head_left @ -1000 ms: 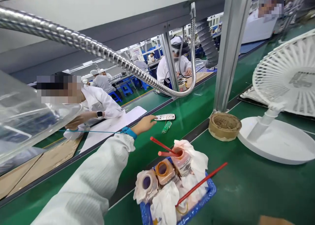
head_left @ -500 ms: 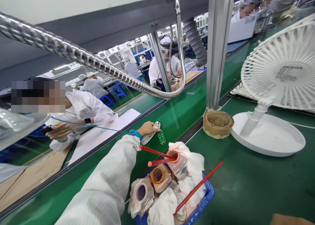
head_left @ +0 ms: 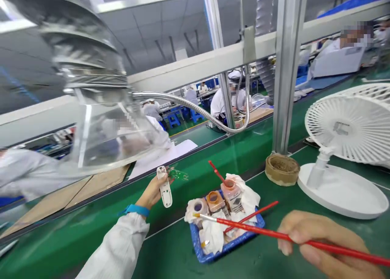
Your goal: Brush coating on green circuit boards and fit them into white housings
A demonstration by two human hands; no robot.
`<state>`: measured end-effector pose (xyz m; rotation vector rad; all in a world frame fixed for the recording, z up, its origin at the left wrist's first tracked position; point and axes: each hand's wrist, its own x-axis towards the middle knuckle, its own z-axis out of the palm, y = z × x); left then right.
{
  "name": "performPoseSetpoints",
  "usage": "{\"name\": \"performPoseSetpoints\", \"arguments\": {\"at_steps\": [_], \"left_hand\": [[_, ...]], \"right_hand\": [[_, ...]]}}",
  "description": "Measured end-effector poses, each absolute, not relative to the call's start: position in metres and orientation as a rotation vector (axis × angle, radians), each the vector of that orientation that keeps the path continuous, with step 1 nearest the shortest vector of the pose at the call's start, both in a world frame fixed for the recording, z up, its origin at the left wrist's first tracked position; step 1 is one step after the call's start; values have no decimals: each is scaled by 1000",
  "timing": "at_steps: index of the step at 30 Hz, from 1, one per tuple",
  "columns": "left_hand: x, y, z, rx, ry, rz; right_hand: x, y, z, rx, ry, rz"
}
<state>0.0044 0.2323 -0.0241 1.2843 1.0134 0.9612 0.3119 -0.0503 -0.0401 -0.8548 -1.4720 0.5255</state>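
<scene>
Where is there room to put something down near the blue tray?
Green mat shows between the blue tray and the white fan base, and between the tray and the left hand. The tray is crowded with jars and tissues, and the red brush in the right hand crosses above it.

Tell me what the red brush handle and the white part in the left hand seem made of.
The red brush handle looks like glossy lacquered wood or plastic; the even shine leaves it open. The white housing looks like moulded plastic, matte, with smooth, formed edges.
</scene>
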Motion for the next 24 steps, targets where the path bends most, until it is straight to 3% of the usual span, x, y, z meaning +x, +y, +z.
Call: {"name": "performPoseSetpoints", "arguments": {"at_steps": [7,12,17,24], "left_hand": [[-45,99,-13,864,1059,1007],[-41,33,-7,671,1081,880],[-35,4,7,652,1066,772],[-32,-4,14,671,1047,723]], "right_hand": [[291,-41,-23,-865,-1535,425],[256,-46,-4,-747,-1551,646],[238,-53,4,-706,-1679,849],[244,-61,6,-658,-1779,792]]}}
